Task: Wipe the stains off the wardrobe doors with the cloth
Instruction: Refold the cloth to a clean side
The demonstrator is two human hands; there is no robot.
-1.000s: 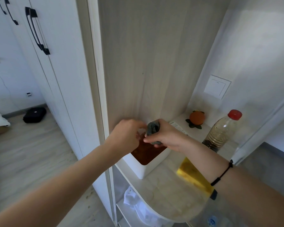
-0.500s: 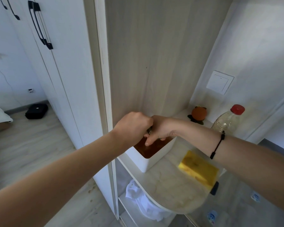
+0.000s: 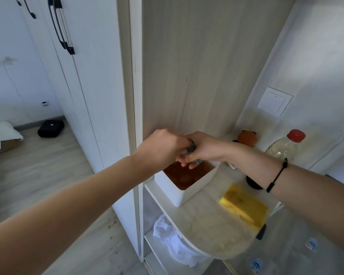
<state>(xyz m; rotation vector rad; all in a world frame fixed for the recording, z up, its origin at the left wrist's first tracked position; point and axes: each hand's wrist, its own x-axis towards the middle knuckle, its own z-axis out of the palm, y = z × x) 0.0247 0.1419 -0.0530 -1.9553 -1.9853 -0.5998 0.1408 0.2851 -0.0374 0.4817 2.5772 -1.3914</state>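
Fig. 1. The 2 hands, left hand [image 3: 161,147] and right hand [image 3: 205,148], curl tightly round the bunched grey cloth [image 3: 191,148], apparently wringing it. The white tub [image 3: 167,189] of brownish liquid sits directly below the fingers [image 3: 187,164], probably to catch drips. The wardrobe doors [image 3: 91,76] stand well left of them, not yet wiped.

Cloth [image 3: 191,148] mostly hidden within hands [image 3: 161,149] [image 3: 205,150]; door handles [image 3: 61,26] cropped at top.
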